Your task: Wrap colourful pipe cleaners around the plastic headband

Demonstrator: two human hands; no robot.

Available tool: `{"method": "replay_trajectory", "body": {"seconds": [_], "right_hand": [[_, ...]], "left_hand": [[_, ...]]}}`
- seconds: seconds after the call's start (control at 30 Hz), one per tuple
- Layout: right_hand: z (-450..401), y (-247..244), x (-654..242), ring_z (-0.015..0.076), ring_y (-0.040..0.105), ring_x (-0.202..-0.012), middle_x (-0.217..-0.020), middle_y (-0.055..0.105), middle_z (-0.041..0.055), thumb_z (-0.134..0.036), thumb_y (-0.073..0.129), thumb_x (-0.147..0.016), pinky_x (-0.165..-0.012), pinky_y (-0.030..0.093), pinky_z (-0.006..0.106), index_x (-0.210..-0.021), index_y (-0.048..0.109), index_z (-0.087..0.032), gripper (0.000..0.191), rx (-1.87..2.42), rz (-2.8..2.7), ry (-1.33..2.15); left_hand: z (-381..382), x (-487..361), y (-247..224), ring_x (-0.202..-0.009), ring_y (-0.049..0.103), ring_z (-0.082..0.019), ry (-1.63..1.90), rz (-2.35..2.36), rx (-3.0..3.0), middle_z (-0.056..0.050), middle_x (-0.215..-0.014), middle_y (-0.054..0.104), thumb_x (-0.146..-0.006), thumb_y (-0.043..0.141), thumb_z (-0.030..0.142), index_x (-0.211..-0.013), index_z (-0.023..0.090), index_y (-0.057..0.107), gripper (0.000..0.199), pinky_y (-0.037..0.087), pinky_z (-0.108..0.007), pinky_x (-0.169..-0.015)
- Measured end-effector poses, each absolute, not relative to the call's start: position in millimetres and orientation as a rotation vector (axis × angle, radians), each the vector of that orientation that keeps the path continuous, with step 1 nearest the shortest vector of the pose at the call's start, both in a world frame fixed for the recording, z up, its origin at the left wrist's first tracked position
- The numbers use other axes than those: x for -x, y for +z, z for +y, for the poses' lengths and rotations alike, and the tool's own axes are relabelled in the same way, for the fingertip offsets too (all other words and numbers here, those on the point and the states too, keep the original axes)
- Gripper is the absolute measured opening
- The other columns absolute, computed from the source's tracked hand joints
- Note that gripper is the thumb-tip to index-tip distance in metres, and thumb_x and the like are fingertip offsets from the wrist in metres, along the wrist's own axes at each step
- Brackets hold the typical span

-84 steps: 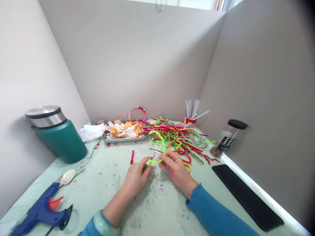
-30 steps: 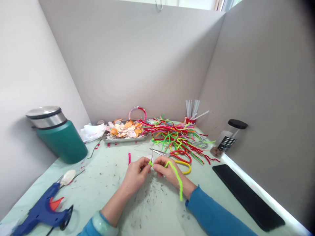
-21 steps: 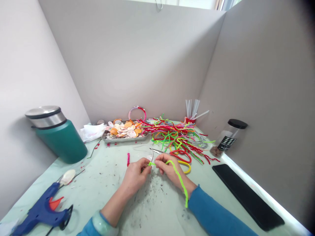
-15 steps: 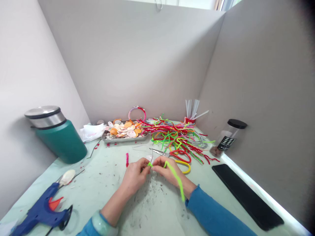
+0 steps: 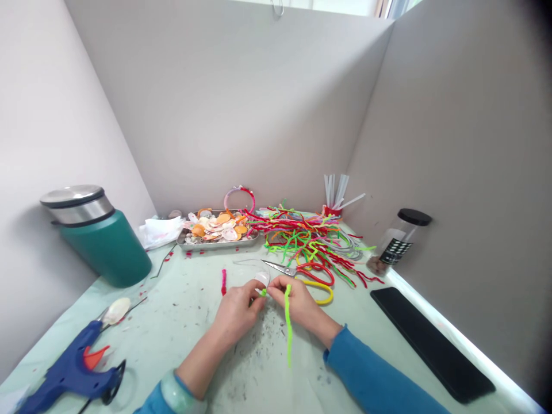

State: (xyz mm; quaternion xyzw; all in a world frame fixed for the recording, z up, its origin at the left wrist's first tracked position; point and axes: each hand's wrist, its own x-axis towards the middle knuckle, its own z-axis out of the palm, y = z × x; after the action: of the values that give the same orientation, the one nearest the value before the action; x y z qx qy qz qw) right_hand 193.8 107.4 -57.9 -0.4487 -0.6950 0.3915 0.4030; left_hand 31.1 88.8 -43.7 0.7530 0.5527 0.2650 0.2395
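Stem (image 5: 288, 336) is showing neon yellow-green, thin and fuzzy, edges slightly blurry, free length bending only a little. It's hanging at lower centre of frame, coming out of the right hand (image 5: 302, 302). Right thumb and fingers are gripping it; left hand (image 5: 238, 306) is pinching a small green bit (image 5: 264, 292). Can't tell if that bit is joining the stem. Fingertips are nearly meeting; can't tell if touching. Wire (image 5: 269, 275) is curving up from between them.

Table (image 5: 172, 339) is looking pale green, dark-speckled below the hands. Plain grey walls (image 5: 233, 103) are closing it in left, back and right; brighter background is showing along the top edge of frame. Scissors (image 5: 292, 271) are lying just beyond the right hand, coloured pile (image 5: 310, 233) spreading behind.

Stem's free end is pointing toward bottom of frame, long axis running near vertical.
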Motion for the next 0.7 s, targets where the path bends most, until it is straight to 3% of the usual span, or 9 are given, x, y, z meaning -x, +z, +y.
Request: {"method": "replay_trajectory", "body": {"seconds": [0.23, 0.43, 0.7], "right_hand": [[103.2, -52.0, -195.7, 0.0098, 0.043, -0.057, -0.061, 0.05, -0.0029, -0.024, 0.053, -0.081, -0.053, 0.034, 0.02, -0.073, 0.058, -0.015, 0.013, 1.03, -1.798, 1.02], [105.5, -54.6, -196.6, 0.0107, 0.046, -0.06, -0.064, 0.053, -0.0021, -0.026, 0.053, -0.082, -0.056, 0.036, 0.021, -0.074, 0.058, -0.015, 0.014, 1.035, -1.794, 0.964], [104.3, -53.8, -196.1, 0.0129, 0.052, -0.065, -0.068, 0.058, 0.0003, -0.025, 0.055, -0.08, -0.06, 0.039, 0.023, -0.074, 0.059, -0.015, 0.013, 1.063, -1.798, 0.901]], "left_hand": [[89.4, -32.2, -40.2, -0.057, 0.053, -0.012, 0.771, 1.505, -2.023, 0.001, -0.06, 0.061, -0.08, 0.044, 0.024, -0.075, 0.019, 0.061, 0.019, 0.033, -0.02, -0.055], [89.1, -31.9, -35.9, -0.053, 0.048, -0.011, 0.856, 1.446, -1.926, 0.002, -0.058, 0.056, -0.08, 0.046, 0.03, -0.08, 0.016, 0.061, 0.021, 0.032, -0.021, -0.052], [88.7, -32.1, -39.0, -0.051, 0.045, -0.01, 0.911, 1.541, -2.022, 0.003, -0.054, 0.052, -0.08, 0.047, 0.039, -0.073, 0.017, 0.061, 0.028, 0.03, -0.02, -0.051]]}}
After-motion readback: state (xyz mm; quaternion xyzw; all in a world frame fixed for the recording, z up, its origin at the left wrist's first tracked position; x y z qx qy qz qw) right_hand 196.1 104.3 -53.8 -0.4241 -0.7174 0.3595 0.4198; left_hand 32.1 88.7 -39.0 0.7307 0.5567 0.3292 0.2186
